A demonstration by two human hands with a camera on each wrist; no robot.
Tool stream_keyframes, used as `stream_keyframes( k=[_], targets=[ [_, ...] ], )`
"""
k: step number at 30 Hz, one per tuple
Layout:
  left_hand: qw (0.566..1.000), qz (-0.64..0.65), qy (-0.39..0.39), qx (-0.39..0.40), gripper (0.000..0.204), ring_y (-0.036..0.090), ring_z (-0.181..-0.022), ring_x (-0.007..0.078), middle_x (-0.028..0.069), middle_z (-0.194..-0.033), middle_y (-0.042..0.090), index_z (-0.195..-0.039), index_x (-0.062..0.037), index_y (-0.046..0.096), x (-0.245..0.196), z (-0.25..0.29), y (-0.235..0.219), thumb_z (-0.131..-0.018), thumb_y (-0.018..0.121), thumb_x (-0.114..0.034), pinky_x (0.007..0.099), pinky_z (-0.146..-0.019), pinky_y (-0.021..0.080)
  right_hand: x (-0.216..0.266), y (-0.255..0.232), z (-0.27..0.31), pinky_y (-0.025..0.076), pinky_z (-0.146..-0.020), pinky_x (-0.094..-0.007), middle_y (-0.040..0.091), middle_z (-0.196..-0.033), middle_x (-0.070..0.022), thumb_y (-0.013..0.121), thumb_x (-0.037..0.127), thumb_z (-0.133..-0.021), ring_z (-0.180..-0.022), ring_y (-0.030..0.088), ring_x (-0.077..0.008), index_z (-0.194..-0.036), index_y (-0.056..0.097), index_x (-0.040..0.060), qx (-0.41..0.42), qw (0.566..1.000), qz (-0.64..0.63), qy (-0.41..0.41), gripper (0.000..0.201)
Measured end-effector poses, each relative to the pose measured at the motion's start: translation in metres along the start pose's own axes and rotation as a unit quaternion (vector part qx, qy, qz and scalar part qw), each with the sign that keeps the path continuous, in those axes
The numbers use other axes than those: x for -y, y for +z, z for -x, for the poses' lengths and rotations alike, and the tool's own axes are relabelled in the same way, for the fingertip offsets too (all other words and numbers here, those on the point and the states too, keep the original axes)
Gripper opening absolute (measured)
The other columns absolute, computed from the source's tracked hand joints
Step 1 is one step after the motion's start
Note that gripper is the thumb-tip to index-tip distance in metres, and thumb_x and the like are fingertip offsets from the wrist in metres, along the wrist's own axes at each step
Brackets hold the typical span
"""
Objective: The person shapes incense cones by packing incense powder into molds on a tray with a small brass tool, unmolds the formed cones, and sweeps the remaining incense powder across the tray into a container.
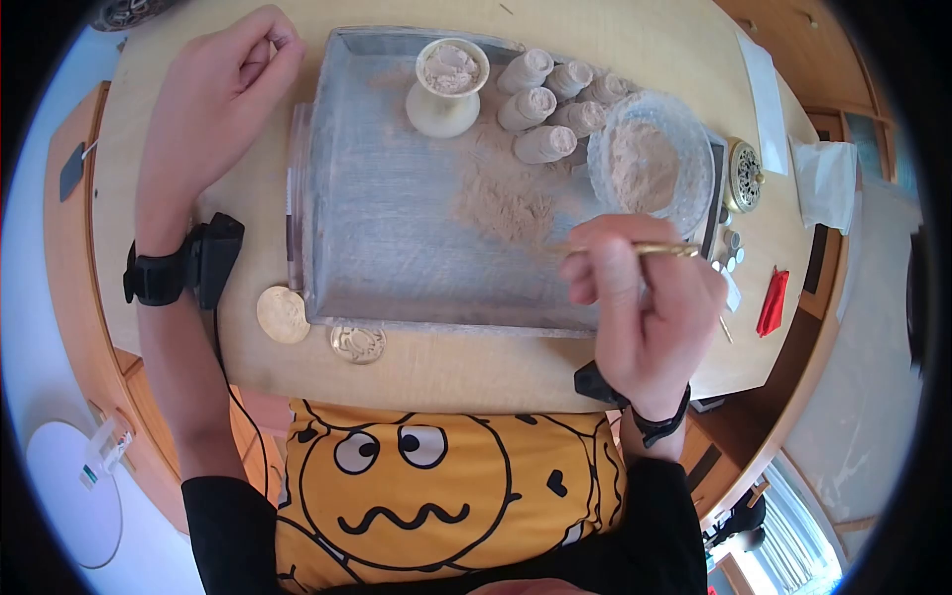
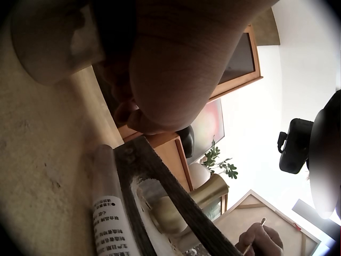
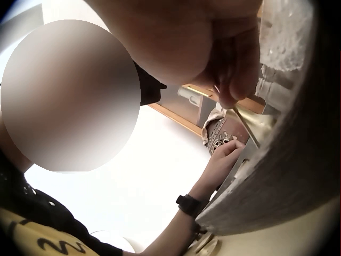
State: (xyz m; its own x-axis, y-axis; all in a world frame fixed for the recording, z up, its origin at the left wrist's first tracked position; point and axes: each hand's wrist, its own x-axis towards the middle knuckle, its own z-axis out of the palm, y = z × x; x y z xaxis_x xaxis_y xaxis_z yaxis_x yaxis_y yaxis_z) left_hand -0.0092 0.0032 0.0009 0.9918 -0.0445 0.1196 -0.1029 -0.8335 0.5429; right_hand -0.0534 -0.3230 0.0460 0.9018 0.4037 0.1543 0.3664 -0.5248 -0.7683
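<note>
My right hand point(image 1: 645, 307) pinches a slim brass-coloured rod point(image 1: 666, 249) over the right front of the grey tray point(image 1: 387, 228). Its tip points left toward loose tan powder point(image 1: 506, 206) spread on the tray; in the right wrist view the thin rod point(image 3: 246, 127) slants from the fingers down toward the tray. Behind that hand sits a clear bowl point(image 1: 699, 159) of powder. My left hand point(image 1: 223, 99) rests left of the tray with curled fingers, and nothing shows in it. A cream footed cup point(image 1: 443, 114) heaped with powder stands at the tray's back.
Several small powder-filled jars point(image 1: 545, 144) stand between cup and bowl. Right of the tray are a pierced brass pot point(image 1: 744, 176) and a red pouch point(image 1: 773, 301). Two round lids, one plain point(image 1: 284, 314) and one patterned point(image 1: 357, 343), lie by the tray's near left corner.
</note>
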Motion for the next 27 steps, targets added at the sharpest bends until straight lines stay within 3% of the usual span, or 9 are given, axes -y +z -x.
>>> stream_keyframes(
  k=[5, 7, 10, 14, 16, 19, 24, 26, 27],
  targets=[
    [1.000, -0.003, 0.010, 0.000, 0.016, 0.029, -0.060, 0.0071, -0.0021, -0.065, 0.031, -0.091, -0.0012, 0.056, 0.002, -0.002, 0.000, -0.099, 0.060, -0.015, 0.0272, -0.054, 0.026, 0.001, -0.002, 0.001, 0.051, -0.053, -0.0285, 0.070, -0.079, -0.0107, 0.070, 0.003, -0.091, -0.060, 0.067, -0.0195, -0.090, 0.067, -0.0007, -0.025, 0.998, -0.032, 0.042, 0.005],
    [0.999, -0.004, 0.037, -0.011, 0.017, 0.030, -0.060, 0.0070, -0.0023, -0.065, 0.031, -0.091, -0.0013, 0.056, 0.002, -0.001, 0.000, -0.099, 0.060, -0.016, 0.0272, -0.054, 0.026, 0.002, 0.001, 0.004, 0.051, -0.053, -0.0298, 0.070, -0.079, -0.0107, 0.072, 0.004, -0.090, -0.060, 0.067, -0.0218, -0.089, 0.067, -0.0002, 0.034, 0.997, -0.046, -0.042, 0.006],
    [0.999, -0.016, 0.026, -0.010, 0.018, 0.030, -0.061, 0.0070, -0.0026, -0.065, 0.031, -0.091, -0.0013, 0.056, 0.000, -0.001, -0.001, -0.099, 0.060, -0.016, 0.0272, -0.054, 0.026, -0.001, 0.004, 0.003, 0.051, -0.053, -0.0308, 0.070, -0.080, -0.0110, 0.073, 0.004, -0.089, -0.060, 0.067, -0.0234, -0.088, 0.066, 0.0003, 0.046, 0.998, -0.045, -0.024, 0.008],
    [1.000, -0.014, 0.025, -0.006, 0.018, 0.030, -0.061, 0.0068, -0.0029, -0.065, 0.031, -0.090, -0.0011, 0.056, 0.001, 0.000, 0.000, -0.099, 0.060, -0.016, 0.0273, -0.054, 0.026, 0.000, -0.001, 0.000, 0.051, -0.052, -0.0303, 0.069, -0.079, -0.0115, 0.073, 0.003, -0.088, -0.060, 0.067, -0.0238, -0.087, 0.066, 0.0000, -0.033, 0.999, -0.016, 0.035, 0.008],
    [1.000, -0.009, 0.027, -0.012, 0.018, 0.030, -0.060, 0.0067, -0.0030, -0.065, 0.032, -0.091, -0.0009, 0.056, 0.000, -0.001, -0.001, -0.099, 0.060, -0.016, 0.0273, -0.053, 0.026, -0.001, 0.001, 0.001, 0.052, -0.052, -0.0304, 0.069, -0.079, -0.0113, 0.073, 0.003, -0.088, -0.060, 0.067, -0.0241, -0.087, 0.066, -0.0004, -0.041, 0.999, -0.014, 0.007, 0.008],
    [1.000, -0.006, 0.021, -0.012, 0.018, 0.029, -0.060, 0.0068, -0.0027, -0.065, 0.031, -0.091, -0.0010, 0.056, 0.000, 0.000, 0.000, -0.099, 0.061, -0.016, 0.0274, -0.053, 0.026, 0.006, 0.008, 0.002, 0.052, -0.052, -0.0311, 0.070, -0.081, -0.0104, 0.075, 0.005, -0.087, -0.061, 0.067, -0.0247, -0.086, 0.066, -0.0001, 0.062, 0.990, -0.092, -0.086, 0.010],
    [0.999, -0.017, 0.027, -0.014, 0.018, 0.029, -0.060, 0.0069, -0.0022, -0.065, 0.031, -0.091, -0.0011, 0.056, 0.000, -0.001, -0.001, -0.099, 0.060, -0.016, 0.0276, -0.053, 0.026, 0.001, 0.005, 0.003, 0.053, -0.053, -0.0306, 0.070, -0.080, -0.0098, 0.074, 0.005, -0.088, -0.061, 0.068, -0.0231, -0.086, 0.067, -0.0010, 0.035, 0.999, -0.017, -0.022, 0.010],
    [0.999, -0.014, 0.028, -0.013, 0.018, 0.030, -0.060, 0.0069, -0.0021, -0.065, 0.031, -0.091, -0.0011, 0.056, -0.001, 0.000, 0.000, -0.099, 0.060, -0.016, 0.0277, -0.053, 0.026, 0.004, 0.003, 0.002, 0.053, -0.053, -0.0305, 0.070, -0.079, -0.0103, 0.073, 0.005, -0.089, -0.061, 0.068, -0.0226, -0.086, 0.067, -0.0012, -0.026, 0.997, -0.037, 0.065, 0.009],
    [1.000, -0.016, 0.024, -0.011, 0.018, 0.029, -0.060, 0.0069, -0.0022, -0.065, 0.031, -0.091, -0.0011, 0.056, -0.002, 0.000, 0.000, -0.099, 0.060, -0.016, 0.0276, -0.053, 0.026, 0.006, 0.002, 0.002, 0.054, -0.054, -0.0313, 0.070, -0.080, -0.0106, 0.073, 0.005, -0.088, -0.062, 0.068, -0.0237, -0.086, 0.067, -0.0009, -0.016, 0.998, -0.030, 0.046, 0.008]
  ],
)
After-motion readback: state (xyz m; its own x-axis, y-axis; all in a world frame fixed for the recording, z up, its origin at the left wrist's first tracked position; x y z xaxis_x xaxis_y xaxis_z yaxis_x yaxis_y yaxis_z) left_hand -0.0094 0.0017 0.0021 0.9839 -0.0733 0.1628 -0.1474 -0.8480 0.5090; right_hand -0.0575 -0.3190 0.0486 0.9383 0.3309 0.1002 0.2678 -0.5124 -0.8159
